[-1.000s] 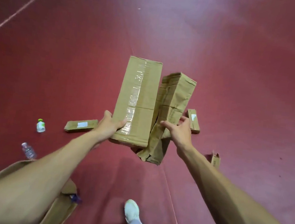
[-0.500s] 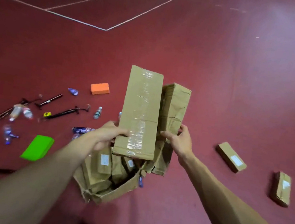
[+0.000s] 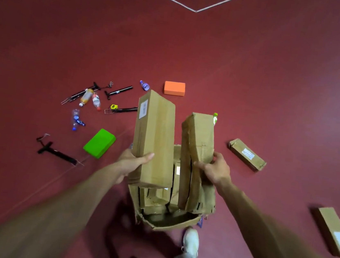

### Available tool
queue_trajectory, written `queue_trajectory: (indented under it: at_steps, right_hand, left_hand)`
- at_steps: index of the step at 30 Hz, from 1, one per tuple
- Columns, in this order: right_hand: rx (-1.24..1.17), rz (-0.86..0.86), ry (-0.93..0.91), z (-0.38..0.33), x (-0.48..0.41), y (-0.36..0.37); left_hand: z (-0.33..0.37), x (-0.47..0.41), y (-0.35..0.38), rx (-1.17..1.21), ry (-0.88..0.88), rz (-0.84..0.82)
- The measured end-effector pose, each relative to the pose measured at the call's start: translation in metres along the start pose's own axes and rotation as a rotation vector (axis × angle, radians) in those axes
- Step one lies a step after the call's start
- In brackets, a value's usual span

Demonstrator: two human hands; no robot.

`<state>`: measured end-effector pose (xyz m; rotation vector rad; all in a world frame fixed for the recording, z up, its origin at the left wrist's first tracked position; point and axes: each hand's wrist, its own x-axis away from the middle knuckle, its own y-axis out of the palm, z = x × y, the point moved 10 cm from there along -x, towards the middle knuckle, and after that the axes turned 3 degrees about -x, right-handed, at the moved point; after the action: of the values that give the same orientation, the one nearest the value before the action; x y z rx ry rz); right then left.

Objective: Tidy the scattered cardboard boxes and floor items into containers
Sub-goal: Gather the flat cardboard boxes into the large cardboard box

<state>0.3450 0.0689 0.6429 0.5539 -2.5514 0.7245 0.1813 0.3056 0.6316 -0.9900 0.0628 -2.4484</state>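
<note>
My left hand (image 3: 133, 160) grips a long cardboard box (image 3: 154, 135) with a white label near its top. My right hand (image 3: 215, 169) grips a crumpled long cardboard box (image 3: 197, 140) beside it. Both boxes stand upright over a torn open cardboard carton (image 3: 174, 226) on the red floor, which holds several similar boxes. The crumpled box's lower end reaches into the carton. Two more long boxes lie on the floor, one at the right (image 3: 247, 154) and one nearer at the far right (image 3: 335, 231).
To the left lie a green block (image 3: 99, 146), an orange block (image 3: 174, 88), several plastic bottles (image 3: 87, 97) and black hand tools (image 3: 57, 153). A small green-capped bottle (image 3: 215, 118) peeks behind the crumpled box. My white shoes (image 3: 190, 241) stand by the carton.
The view has swung so the carton now sits directly below the two boxes. My hands have drawn the boxes apart, lowered them toward the carton, and the left box shows its labelled face.
</note>
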Motion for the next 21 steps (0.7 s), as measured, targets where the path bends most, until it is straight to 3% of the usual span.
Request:
queue_trajectory:
  at_steps: [5,14,18,21]
  right_hand:
    - [0.042,-0.07,0.075,0.02,-0.067,-0.008]
    - [0.091,-0.277,0.126,0.042,-0.142,-0.009]
    - [0.204,-0.256,0.144,0.049,-0.153,-0.02]
    - [0.215,-0.258,0.174,0.051,-0.152,-0.025]
  left_hand:
    - [-0.006,-0.05,0.024,0.054,-0.177,0.091]
    - [0.005,-0.102,0.08,-0.015,-0.185,0.217]
    - [0.001,-0.104,0.09,-0.091,-0.276,0.198]
    - [0.02,-0.097,0.09,-0.084,-0.21,0.202]
